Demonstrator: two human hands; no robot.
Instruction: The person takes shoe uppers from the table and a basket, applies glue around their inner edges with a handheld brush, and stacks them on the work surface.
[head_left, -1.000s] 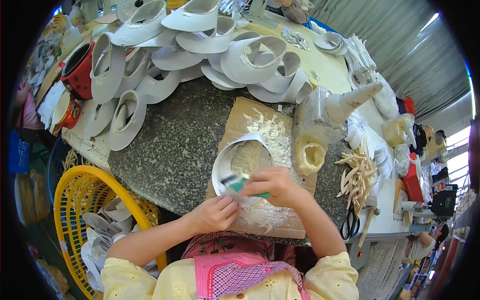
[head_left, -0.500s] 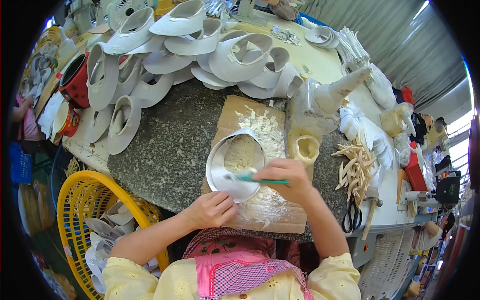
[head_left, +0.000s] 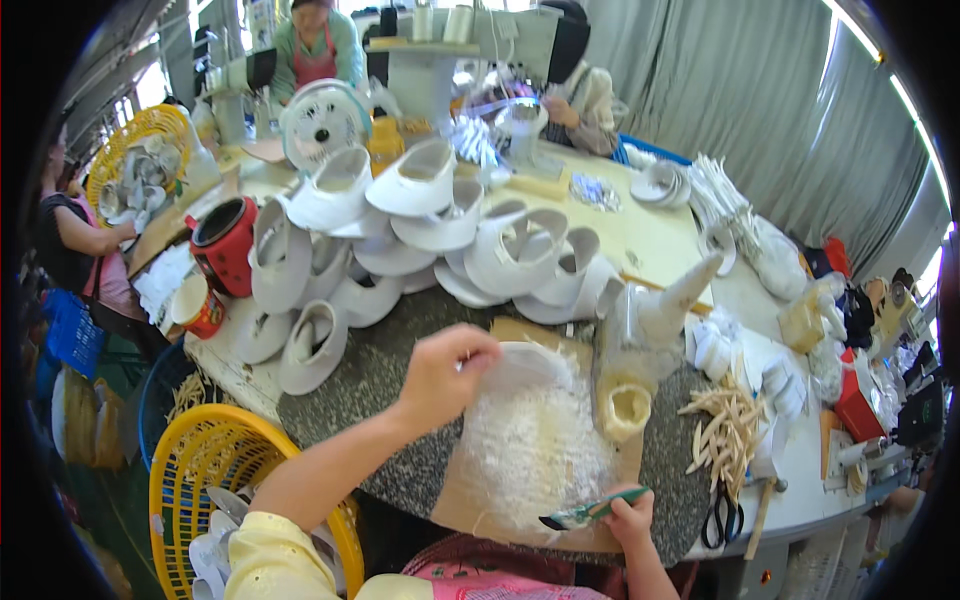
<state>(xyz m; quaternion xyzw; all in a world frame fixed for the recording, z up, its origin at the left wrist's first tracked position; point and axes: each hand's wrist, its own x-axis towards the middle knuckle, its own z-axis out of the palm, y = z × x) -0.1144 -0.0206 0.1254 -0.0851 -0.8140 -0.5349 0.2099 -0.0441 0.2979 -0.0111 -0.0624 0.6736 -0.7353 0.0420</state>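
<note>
My left hand (head_left: 445, 372) is raised over the stone slab, its fingers pinching the rim of a white visor-shaped piece (head_left: 528, 366). That piece is tilted, with part of it behind my hand. My right hand (head_left: 629, 516) is low at the front right, closed round the green handle of a brush (head_left: 598, 508). The brush's dark bristles point left, just over a cardboard sheet (head_left: 462, 492). A thick white, flaky coating covers the middle of the cardboard. Beside its right edge a cut plastic bottle (head_left: 628, 402) has a round mouth crusted with cream-coloured matter.
Many similar white visor pieces (head_left: 425, 178) are heaped behind the slab (head_left: 400, 345). A yellow basket (head_left: 180, 470) stands at the left. Pale strips (head_left: 724, 428), black scissors (head_left: 722, 518) and a stick (head_left: 762, 515) lie right. A fan (head_left: 325, 125) and co-workers (head_left: 318, 50) are beyond.
My left hand has lifted the visor piece off the cardboard and moved it away from me. My right hand has drawn the brush down toward the near edge. The view has tilted up.
</note>
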